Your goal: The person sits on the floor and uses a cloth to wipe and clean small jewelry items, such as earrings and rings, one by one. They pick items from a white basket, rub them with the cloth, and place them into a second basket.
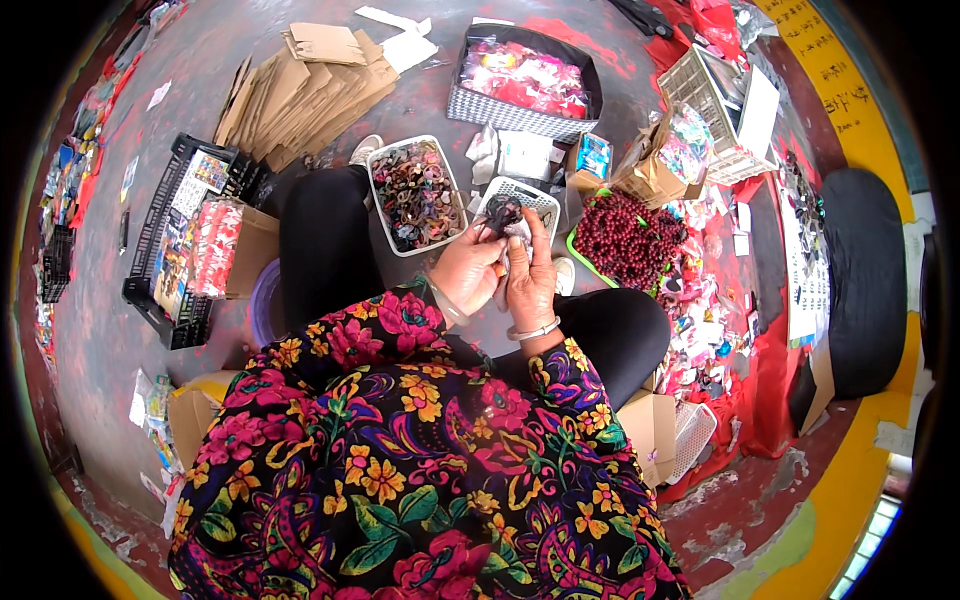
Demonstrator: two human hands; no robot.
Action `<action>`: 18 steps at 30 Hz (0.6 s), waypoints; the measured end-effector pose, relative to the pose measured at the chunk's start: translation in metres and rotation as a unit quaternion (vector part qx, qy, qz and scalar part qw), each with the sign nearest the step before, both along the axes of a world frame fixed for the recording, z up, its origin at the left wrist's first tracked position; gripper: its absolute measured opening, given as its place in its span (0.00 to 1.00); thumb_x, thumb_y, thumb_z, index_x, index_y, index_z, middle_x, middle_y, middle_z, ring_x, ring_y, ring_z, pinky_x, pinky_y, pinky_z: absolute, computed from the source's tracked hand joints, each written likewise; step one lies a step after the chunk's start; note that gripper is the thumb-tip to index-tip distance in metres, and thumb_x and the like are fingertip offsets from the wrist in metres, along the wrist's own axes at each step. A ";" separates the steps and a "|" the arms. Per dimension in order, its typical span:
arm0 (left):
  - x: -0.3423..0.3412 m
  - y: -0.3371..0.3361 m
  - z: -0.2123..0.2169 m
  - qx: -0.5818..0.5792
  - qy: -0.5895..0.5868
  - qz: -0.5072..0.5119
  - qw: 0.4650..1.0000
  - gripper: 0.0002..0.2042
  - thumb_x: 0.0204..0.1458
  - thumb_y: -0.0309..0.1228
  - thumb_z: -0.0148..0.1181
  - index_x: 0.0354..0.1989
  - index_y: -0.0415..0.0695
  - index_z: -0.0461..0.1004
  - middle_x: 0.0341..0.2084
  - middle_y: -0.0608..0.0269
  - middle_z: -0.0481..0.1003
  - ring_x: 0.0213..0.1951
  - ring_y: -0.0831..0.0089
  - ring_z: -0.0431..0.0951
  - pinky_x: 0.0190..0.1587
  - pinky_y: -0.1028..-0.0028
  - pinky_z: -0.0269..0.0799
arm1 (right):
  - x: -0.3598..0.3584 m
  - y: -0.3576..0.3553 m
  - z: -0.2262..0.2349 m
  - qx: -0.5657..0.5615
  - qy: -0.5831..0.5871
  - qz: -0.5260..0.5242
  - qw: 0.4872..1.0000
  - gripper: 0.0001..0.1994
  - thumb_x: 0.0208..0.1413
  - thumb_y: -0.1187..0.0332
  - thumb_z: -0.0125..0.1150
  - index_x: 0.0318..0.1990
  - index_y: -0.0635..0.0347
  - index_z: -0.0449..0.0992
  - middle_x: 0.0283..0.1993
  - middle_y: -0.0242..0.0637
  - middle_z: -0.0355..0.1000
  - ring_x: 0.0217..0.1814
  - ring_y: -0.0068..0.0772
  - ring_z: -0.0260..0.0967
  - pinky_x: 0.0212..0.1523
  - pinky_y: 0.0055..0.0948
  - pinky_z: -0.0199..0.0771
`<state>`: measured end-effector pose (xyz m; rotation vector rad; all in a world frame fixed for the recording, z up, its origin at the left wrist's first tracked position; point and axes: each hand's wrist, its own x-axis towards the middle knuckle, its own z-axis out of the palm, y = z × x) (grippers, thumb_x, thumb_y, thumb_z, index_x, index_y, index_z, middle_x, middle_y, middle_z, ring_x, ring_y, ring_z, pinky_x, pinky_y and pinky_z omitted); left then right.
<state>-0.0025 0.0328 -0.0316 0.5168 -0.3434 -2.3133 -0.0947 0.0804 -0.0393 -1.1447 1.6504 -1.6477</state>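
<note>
One head-worn fisheye looks steeply down, close over the lap, with the bent rim perhaps hiding the surrounding floor.

You are wearing a black blouse [420, 470] patterned with pink, yellow and green flowers. Dark red beads [625, 238] are filling the green tray at centre right. A white basket [415, 195] above your hands is holding brown and multicoloured hair ties. The floor [110, 330] is showing grey with red smears.
</note>
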 end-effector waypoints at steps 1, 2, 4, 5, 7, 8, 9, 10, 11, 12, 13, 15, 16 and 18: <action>-0.001 0.001 0.004 0.001 -0.021 0.001 1.000 0.08 0.49 0.18 0.46 0.36 0.44 0.65 0.29 0.69 0.68 0.28 0.80 0.66 0.26 0.81 0.59 | 0.003 0.001 0.002 0.009 -0.045 -0.012 0.999 0.17 0.54 0.72 0.47 0.52 0.60 0.63 0.49 0.44 0.65 0.50 0.33 0.63 0.49 0.27 0.62; 0.001 0.001 0.007 -0.017 0.001 -0.018 1.000 0.10 0.48 0.17 0.45 0.37 0.45 0.65 0.29 0.69 0.67 0.27 0.80 0.66 0.26 0.80 0.60 | 0.005 0.002 0.004 0.018 -0.091 -0.024 0.995 0.16 0.55 0.72 0.46 0.52 0.61 0.63 0.47 0.42 0.67 0.47 0.31 0.64 0.47 0.25 0.63; -0.002 0.004 0.016 -0.018 0.007 -0.007 1.000 0.10 0.48 0.17 0.46 0.37 0.45 0.67 0.29 0.70 0.68 0.28 0.80 0.67 0.27 0.81 0.61 | 0.003 0.000 0.000 0.019 -0.084 -0.036 0.996 0.15 0.58 0.73 0.41 0.53 0.61 0.61 0.40 0.31 0.66 0.37 0.15 0.61 0.37 0.14 0.63; -0.002 0.005 0.017 -0.019 0.010 -0.001 1.000 0.10 0.48 0.17 0.46 0.37 0.46 0.68 0.29 0.70 0.69 0.28 0.80 0.68 0.27 0.82 0.62 | 0.002 0.001 -0.003 0.010 -0.113 -0.034 0.993 0.15 0.58 0.72 0.42 0.52 0.61 0.62 0.40 0.33 0.67 0.38 0.17 0.62 0.39 0.16 0.64; -0.001 0.004 0.006 -0.023 0.030 -0.011 0.999 0.11 0.48 0.17 0.46 0.37 0.45 0.68 0.30 0.69 0.70 0.29 0.79 0.69 0.28 0.82 0.62 | 0.001 0.002 -0.004 -0.007 -0.169 -0.032 0.985 0.14 0.57 0.71 0.44 0.51 0.62 0.64 0.41 0.35 0.68 0.41 0.21 0.64 0.42 0.21 0.65; 0.000 0.002 0.002 -0.025 0.040 -0.015 0.999 0.11 0.48 0.16 0.46 0.37 0.44 0.68 0.30 0.68 0.70 0.29 0.78 0.69 0.28 0.81 0.63 | 0.000 0.001 -0.003 -0.030 -0.204 -0.010 0.978 0.15 0.57 0.71 0.44 0.51 0.62 0.63 0.42 0.35 0.68 0.42 0.21 0.63 0.43 0.21 0.64; 0.000 0.000 -0.001 -0.026 0.038 -0.015 0.999 0.11 0.48 0.16 0.46 0.38 0.44 0.68 0.30 0.68 0.70 0.30 0.78 0.69 0.28 0.81 0.63 | -0.002 0.000 -0.002 -0.053 -0.239 0.012 0.970 0.15 0.57 0.72 0.44 0.52 0.62 0.62 0.43 0.35 0.67 0.43 0.21 0.63 0.44 0.20 0.64; 0.001 -0.003 0.011 -0.025 0.035 -0.015 0.999 0.11 0.48 0.16 0.46 0.38 0.43 0.68 0.30 0.68 0.70 0.30 0.78 0.69 0.28 0.81 0.63 | -0.004 -0.001 0.000 -0.076 -0.273 0.033 0.959 0.15 0.57 0.72 0.44 0.53 0.62 0.62 0.43 0.35 0.67 0.44 0.21 0.62 0.45 0.20 0.63; 0.002 -0.004 0.017 -0.025 0.032 -0.016 0.999 0.11 0.48 0.16 0.46 0.39 0.43 0.68 0.31 0.67 0.70 0.30 0.78 0.70 0.29 0.81 0.63 | -0.004 0.000 0.003 -0.060 -0.265 0.042 0.962 0.16 0.57 0.73 0.44 0.53 0.61 0.61 0.44 0.35 0.66 0.45 0.21 0.62 0.46 0.20 0.63; 0.002 -0.005 0.013 -0.005 0.052 -0.005 0.999 0.11 0.49 0.16 0.45 0.39 0.41 0.66 0.33 0.64 0.70 0.34 0.76 0.71 0.35 0.80 0.65 | -0.004 0.001 0.008 -0.044 -0.257 0.050 0.964 0.17 0.56 0.73 0.45 0.54 0.61 0.61 0.45 0.35 0.66 0.45 0.21 0.61 0.46 0.20 0.62; 0.002 -0.005 0.015 -0.006 0.045 -0.005 0.999 0.11 0.48 0.16 0.46 0.39 0.42 0.66 0.33 0.65 0.70 0.33 0.77 0.70 0.34 0.80 0.65 | -0.004 0.001 0.011 -0.028 -0.248 0.060 0.967 0.17 0.56 0.73 0.45 0.54 0.61 0.60 0.46 0.35 0.65 0.46 0.21 0.61 0.47 0.20 0.61; 0.002 -0.006 0.018 -0.006 0.031 -0.005 0.999 0.12 0.48 0.16 0.46 0.40 0.43 0.68 0.31 0.68 0.70 0.31 0.78 0.70 0.32 0.81 0.65 | -0.004 0.001 0.012 -0.030 -0.156 0.063 0.985 0.18 0.54 0.75 0.48 0.54 0.60 0.60 0.47 0.36 0.65 0.47 0.23 0.61 0.48 0.20 0.61; 0.004 -0.004 0.018 -0.007 0.036 -0.002 0.999 0.11 0.48 0.16 0.46 0.39 0.43 0.68 0.31 0.69 0.70 0.32 0.78 0.70 0.34 0.80 0.65 | -0.005 0.000 0.011 -0.031 -0.126 0.065 0.989 0.18 0.54 0.75 0.48 0.54 0.60 0.60 0.48 0.37 0.64 0.48 0.23 0.61 0.48 0.20 0.61; 0.003 -0.003 0.012 -0.005 0.030 0.004 1.000 0.10 0.48 0.16 0.46 0.37 0.43 0.68 0.30 0.69 0.70 0.31 0.78 0.70 0.35 0.80 0.65 | -0.004 0.000 0.010 -0.038 -0.079 0.052 0.995 0.18 0.54 0.75 0.48 0.53 0.60 0.61 0.47 0.37 0.65 0.48 0.23 0.61 0.48 0.20 0.61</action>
